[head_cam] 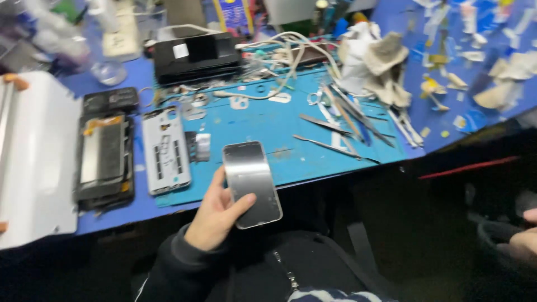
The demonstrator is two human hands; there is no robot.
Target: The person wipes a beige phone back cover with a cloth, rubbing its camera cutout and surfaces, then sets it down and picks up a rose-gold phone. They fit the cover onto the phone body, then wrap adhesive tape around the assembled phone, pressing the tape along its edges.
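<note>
The left hand [215,215] grips a glossy phone [251,183] by its long edges above the lap, just off the blue mat [268,126]; it looks thin, slippery and breakable, best held by those edges.

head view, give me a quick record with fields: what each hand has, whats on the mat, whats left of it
left hand: left hand holds a phone, screen up, thumb on the glass
right hand: right hand at the right edge, on a dark object; grip unclear
mat: blue mat with tweezers, white cables, crumpled cloth
left of mat: opened phone body, silver frame
</note>
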